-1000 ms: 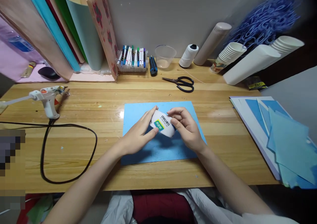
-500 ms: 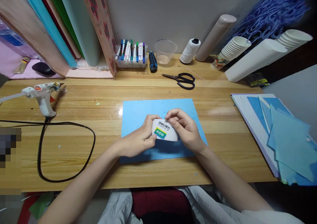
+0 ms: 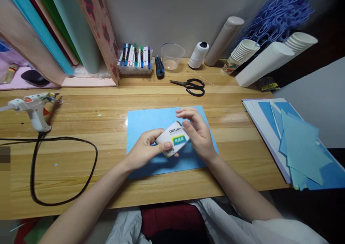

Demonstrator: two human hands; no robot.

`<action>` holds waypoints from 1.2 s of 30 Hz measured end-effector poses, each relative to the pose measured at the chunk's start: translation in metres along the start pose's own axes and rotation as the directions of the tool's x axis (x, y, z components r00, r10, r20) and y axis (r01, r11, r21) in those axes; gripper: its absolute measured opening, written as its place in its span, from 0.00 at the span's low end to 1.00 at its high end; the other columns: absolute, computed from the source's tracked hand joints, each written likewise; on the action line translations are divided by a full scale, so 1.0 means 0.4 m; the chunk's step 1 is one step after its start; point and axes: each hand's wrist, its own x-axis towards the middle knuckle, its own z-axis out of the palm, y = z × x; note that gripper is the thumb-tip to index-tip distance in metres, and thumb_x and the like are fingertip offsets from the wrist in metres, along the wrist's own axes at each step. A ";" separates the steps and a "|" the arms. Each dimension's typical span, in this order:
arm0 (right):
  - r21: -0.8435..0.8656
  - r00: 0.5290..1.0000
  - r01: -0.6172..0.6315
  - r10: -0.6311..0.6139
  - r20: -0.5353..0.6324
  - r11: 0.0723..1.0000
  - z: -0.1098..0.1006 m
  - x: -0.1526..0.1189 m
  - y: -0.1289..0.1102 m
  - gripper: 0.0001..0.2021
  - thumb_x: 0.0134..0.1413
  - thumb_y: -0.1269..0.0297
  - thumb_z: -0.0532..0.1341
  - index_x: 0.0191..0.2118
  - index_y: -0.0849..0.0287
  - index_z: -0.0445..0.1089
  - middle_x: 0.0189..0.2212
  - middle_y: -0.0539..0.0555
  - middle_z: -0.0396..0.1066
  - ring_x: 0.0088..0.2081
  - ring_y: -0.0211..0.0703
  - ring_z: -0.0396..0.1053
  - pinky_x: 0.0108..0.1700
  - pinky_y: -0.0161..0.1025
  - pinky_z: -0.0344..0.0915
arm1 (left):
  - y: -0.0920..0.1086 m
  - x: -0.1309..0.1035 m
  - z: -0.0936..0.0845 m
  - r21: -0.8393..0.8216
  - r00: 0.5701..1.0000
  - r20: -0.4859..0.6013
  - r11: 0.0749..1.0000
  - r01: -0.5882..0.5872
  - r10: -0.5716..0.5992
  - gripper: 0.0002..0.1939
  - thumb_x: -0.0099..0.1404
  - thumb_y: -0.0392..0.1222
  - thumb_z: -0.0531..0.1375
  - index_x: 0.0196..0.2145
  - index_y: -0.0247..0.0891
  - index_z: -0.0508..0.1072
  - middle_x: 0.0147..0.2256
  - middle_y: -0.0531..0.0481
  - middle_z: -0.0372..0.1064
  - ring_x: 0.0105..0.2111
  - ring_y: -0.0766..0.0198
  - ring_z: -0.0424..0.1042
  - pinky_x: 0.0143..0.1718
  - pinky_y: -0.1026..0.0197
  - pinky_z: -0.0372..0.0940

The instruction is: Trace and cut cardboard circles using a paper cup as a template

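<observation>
Once nearly level, white piece (image 3: 174, 136) aslant

Head cam, single view, looks fwd & down from above/behind L hand (image 3: 144, 148) & R hand (image 3: 198, 136), both approx ctr. Mid-range: wall (image 3: 151, 10) beyond hands at top, desk (image 3: 231, 136) either side, wearer's lap (image 3: 172, 220) below hands at btm.
</observation>
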 end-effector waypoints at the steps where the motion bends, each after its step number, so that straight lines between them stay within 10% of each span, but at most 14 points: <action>1: -0.077 0.996 0.071 -0.075 -0.048 0.995 0.002 -0.002 -0.002 0.07 0.60 0.60 0.57 0.41 0.54 0.69 0.44 0.54 0.66 0.49 0.46 0.63 0.53 0.47 0.59 | -0.002 -0.002 0.006 -0.077 1.000 -0.020 0.997 0.008 -0.010 0.15 0.61 0.50 0.61 0.38 0.35 0.71 0.28 0.48 0.74 0.29 0.62 0.73 0.34 0.61 0.67; 10: -0.070 0.968 0.228 -0.234 -0.087 0.971 0.016 -0.033 -0.008 0.10 0.53 0.64 0.64 0.42 0.52 0.70 0.36 0.53 0.67 0.41 0.44 0.64 0.44 0.43 0.63 | -0.017 -0.029 0.036 -0.061 0.972 -0.151 0.980 -0.191 0.180 0.15 0.64 0.40 0.59 0.49 0.41 0.67 0.40 0.49 0.74 0.34 0.66 0.73 0.38 0.66 0.68; 15: 0.124 0.999 -0.039 0.040 -0.011 0.992 0.035 -0.050 -0.015 0.14 0.54 0.65 0.63 0.47 0.51 0.64 0.41 0.51 0.67 0.44 0.42 0.65 0.47 0.40 0.63 | -0.031 -0.024 0.038 0.214 0.912 -0.252 0.938 -0.272 0.322 0.19 0.61 0.38 0.61 0.50 0.42 0.67 0.43 0.49 0.71 0.39 0.65 0.71 0.39 0.68 0.66; 21: 0.343 0.922 -0.384 0.341 0.181 0.857 0.073 -0.061 -0.017 0.14 0.64 0.58 0.50 0.47 0.55 0.68 0.39 0.52 0.71 0.41 0.42 0.68 0.44 0.38 0.65 | -0.042 -0.005 0.036 0.389 0.909 -0.235 0.890 -0.237 0.345 0.05 0.61 0.38 0.61 0.35 0.35 0.73 0.30 0.51 0.74 0.28 0.67 0.71 0.30 0.68 0.65; 36: 0.504 0.892 -0.452 0.371 0.257 0.736 0.077 -0.050 0.011 0.17 0.63 0.59 0.49 0.51 0.56 0.68 0.45 0.53 0.72 0.50 0.47 0.66 0.55 0.45 0.61 | -0.067 0.015 0.041 0.490 0.843 -0.296 0.829 -0.270 0.450 0.04 0.61 0.37 0.60 0.31 0.34 0.72 0.26 0.52 0.73 0.25 0.67 0.70 0.27 0.68 0.64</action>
